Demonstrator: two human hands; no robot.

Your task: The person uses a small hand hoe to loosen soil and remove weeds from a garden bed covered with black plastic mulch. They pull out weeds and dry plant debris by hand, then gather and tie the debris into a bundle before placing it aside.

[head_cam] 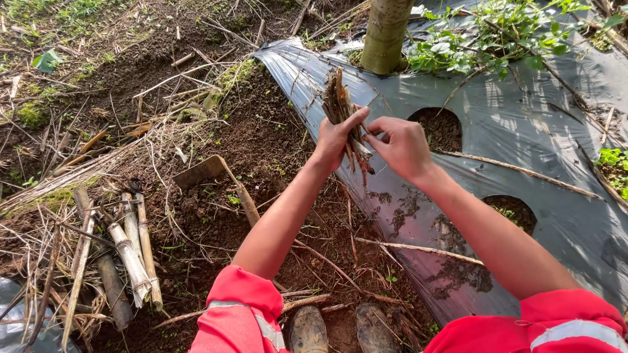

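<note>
While gripping a bundle of dry sticks (340, 108), left hand (335, 138) closed around its lower part, thumb laid across the front, bundle upright and slightly tilted, top ends standing well above the fist. Right hand (403, 147) just beside the left one, fingers bent and pinching the thin lower ends of the same sticks, so partly closed on them. Both hands held in the air, not resting on anything. Directly under and beyond the hands, a sheet of grey plastic mulch (523, 150) spread over the soil, with round planting holes (439, 127) cut in it, one just beyond the right hand. Further beyond the hands, a pale green tree trunk (384, 33) rising through the plastic, green weeds (487, 36) beside it. Left of the left forearm, on bare brown soil, a hoe (212, 175) with wooden handle lying flat. Further to the left and nearer to the body, a heap of cut bamboo pieces (127, 252) among dry grass. Below the hands, near the bottom edge, two muddy boots (343, 329) and red sleeves (241, 314) with grey reflective strips.
</note>
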